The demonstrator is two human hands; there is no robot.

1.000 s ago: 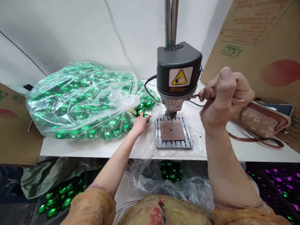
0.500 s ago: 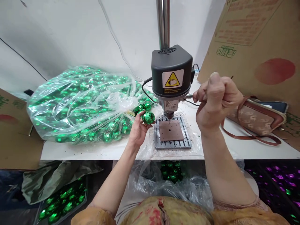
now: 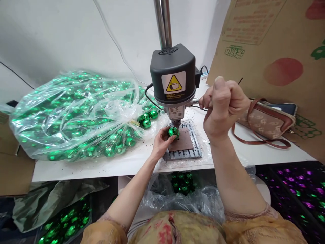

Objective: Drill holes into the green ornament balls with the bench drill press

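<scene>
Between the fingers and thumb of my left hand (image 3: 162, 144) is a shiny green faceted ball (image 3: 173, 133). It is just under the chuck of a black bench drill press (image 3: 174, 76), over the brown square plate (image 3: 183, 139) on the slotted metal base (image 3: 196, 144). The drill bit is hidden by the ball or too small to make out. My right hand (image 3: 223, 106) is closed in a fist at the drill's right side, around the feed handle (image 3: 195, 101), whose outer end is hidden in the fingers.
A big clear bag (image 3: 73, 115) of green balls lies left on the white table (image 3: 101, 169), with several loose balls (image 3: 145, 122) by its mouth. A brown handbag (image 3: 266, 118) and a cardboard box (image 3: 259, 44) stand right. Below are bins of green balls (image 3: 67, 220) and purple balls (image 3: 296, 183).
My left hand has brought the green ball from beside the bag rightward to beneath the drill chuck. My right hand stays on the handle. The view has shifted slightly.
</scene>
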